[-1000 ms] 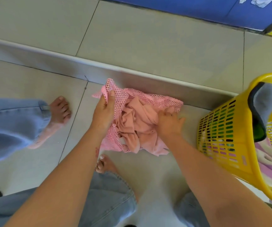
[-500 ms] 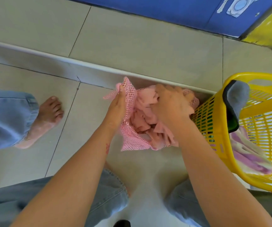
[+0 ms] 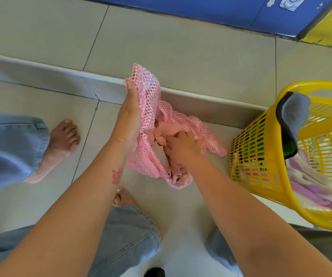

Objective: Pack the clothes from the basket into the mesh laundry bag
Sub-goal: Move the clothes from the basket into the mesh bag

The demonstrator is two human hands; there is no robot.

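Observation:
A pink mesh laundry bag [image 3: 149, 100] hangs above the tiled floor in the middle. My left hand [image 3: 130, 120] grips its upper edge and holds the mouth up. My right hand [image 3: 183, 146] is inside the mouth, closed on a pink garment [image 3: 161, 134] that fills the bag. At the right stands the yellow basket [image 3: 247, 156], tilted towards me. A grey sock [image 3: 295, 114] hangs over its rim. A purple and white cloth [image 3: 311, 184] and something green [image 3: 289, 148] lie inside it.
A raised tiled step [image 3: 41, 76] runs across the floor behind the bag. My bare feet [image 3: 57, 146] and blue jeans legs [image 3: 121, 236] are below and to the left. A blue panel [image 3: 201, 9] stands at the back.
My left hand has lifted the bag's edge higher. My right hand has moved from on top of the pink garment down into the bag's mouth. The view has swung a little to the right.

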